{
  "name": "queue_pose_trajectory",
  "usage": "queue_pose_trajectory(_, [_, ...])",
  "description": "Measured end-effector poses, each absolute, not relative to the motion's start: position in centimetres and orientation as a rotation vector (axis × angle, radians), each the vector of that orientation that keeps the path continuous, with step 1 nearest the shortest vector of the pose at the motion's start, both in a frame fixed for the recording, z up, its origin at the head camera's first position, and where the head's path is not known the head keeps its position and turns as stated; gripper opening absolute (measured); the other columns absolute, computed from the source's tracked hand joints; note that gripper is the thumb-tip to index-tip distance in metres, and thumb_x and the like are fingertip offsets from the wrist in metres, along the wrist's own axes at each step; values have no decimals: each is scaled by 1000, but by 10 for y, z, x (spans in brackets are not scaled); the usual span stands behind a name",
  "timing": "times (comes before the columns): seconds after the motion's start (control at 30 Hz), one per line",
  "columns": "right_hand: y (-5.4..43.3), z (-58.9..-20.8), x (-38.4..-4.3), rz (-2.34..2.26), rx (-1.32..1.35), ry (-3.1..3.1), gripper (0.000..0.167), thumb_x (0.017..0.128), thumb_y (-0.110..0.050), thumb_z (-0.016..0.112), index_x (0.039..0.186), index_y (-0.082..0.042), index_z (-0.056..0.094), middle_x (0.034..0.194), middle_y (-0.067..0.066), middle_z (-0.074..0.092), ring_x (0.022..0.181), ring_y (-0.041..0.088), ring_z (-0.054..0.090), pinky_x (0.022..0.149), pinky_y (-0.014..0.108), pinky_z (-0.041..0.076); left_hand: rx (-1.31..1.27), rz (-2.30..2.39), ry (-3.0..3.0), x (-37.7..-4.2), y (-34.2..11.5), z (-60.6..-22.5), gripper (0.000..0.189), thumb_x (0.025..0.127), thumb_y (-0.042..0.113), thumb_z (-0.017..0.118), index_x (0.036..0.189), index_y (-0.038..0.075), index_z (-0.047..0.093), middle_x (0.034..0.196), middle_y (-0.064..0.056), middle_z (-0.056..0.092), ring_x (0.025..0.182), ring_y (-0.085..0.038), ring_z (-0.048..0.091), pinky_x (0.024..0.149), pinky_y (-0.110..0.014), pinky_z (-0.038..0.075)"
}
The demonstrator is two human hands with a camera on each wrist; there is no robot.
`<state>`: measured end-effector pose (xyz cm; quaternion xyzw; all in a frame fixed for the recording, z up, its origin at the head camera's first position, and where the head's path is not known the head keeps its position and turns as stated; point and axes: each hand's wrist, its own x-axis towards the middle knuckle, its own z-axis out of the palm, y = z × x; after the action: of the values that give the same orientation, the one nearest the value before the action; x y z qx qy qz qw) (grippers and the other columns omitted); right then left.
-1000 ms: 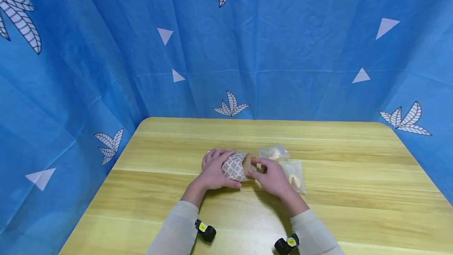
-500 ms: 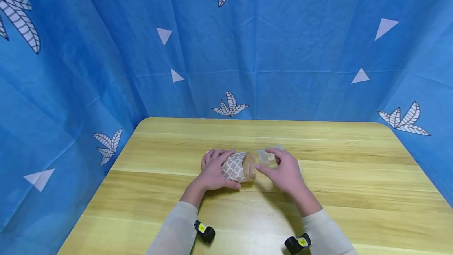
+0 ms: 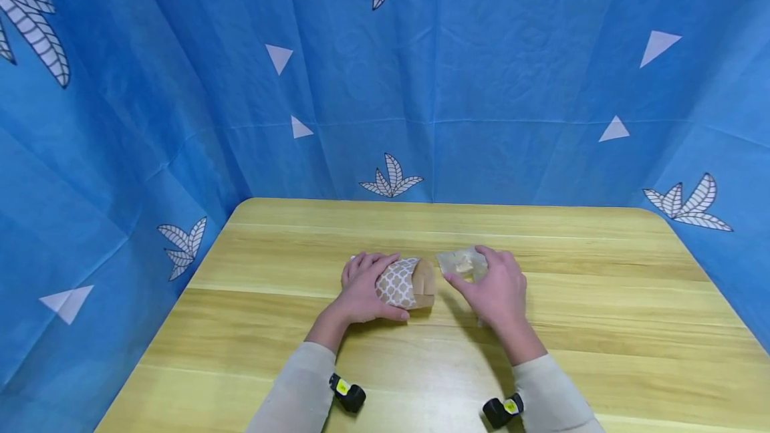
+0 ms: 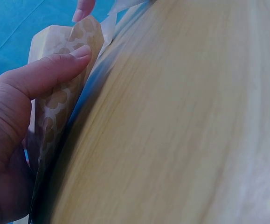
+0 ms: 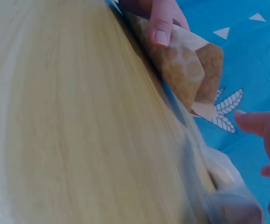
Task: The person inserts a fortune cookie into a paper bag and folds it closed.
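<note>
The left hand (image 3: 364, 294) grips a flattish tan-and-white patterned paper bag (image 3: 397, 284) at 9 o'clock from the right hand (image 3: 499, 288), whose parted fingers hold nothing visible. Likely light, crushable: grip its sides gently.

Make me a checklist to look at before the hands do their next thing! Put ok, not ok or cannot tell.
1. Left hand holding the paper bag: ok, thumb and fingers are around it.
2. Paper bag's mouth open: ok, it faces the right hand.
3. Right hand open: ok, thumb and fingers are spread.
4. Little plastic bag in full view: not ok, the right hand covers part.
5. Anything inside the paper bag: cannot tell.
</note>
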<state>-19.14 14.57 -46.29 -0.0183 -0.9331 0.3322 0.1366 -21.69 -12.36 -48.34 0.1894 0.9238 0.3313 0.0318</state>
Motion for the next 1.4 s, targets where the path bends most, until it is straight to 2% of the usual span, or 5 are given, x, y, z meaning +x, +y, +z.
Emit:
queue_pose_trajectory(0.33, [184,-463,-180,1080,71,-2753,87,74,-59,83,140,-8,56,130,21,50,117,40,46,90,61,30,570,1011,2847,-218,-123,-485,114,55,57,93,153,32,42,149,-4,39,144,-38,12,114,-55,1])
queue_pose_trajectory(0.53, [198,-460,-173,1046,147,-2822,95,70,-60,85,143,-11,52,119,19,51,102,33,50,84,56,33,581,1026,2846,-219,-124,-484,113,55,57,93,153,30,43,148,-5,39,144,-39,12,114,-57,2])
queue_pose_trajectory(0.93, [226,-463,-167,1037,366,-2850,110,54,-56,95,147,-19,48,105,12,48,97,28,47,80,45,30,563,1040,2839,-217,-122,-483,113,54,56,94,152,31,43,148,-5,39,144,-38,11,114,-56,0])
queue_pose_trajectory(1.2, [240,-470,-163,1074,422,-2878,112,51,-51,97,148,-25,47,112,10,49,104,28,47,83,47,31,560,1042,2836,-216,-123,-482,112,55,55,94,152,31,43,148,-5,39,144,-38,10,114,-55,-1])
queue_pose_trajectory(1.4, [248,-474,-163,1188,489,-2844,115,52,-45,99,150,-21,44,113,13,48,102,28,47,83,50,42,562,1039,2833,-217,-123,-483,113,55,56,94,153,31,42,149,-6,38,145,-38,9,114,-55,-1])
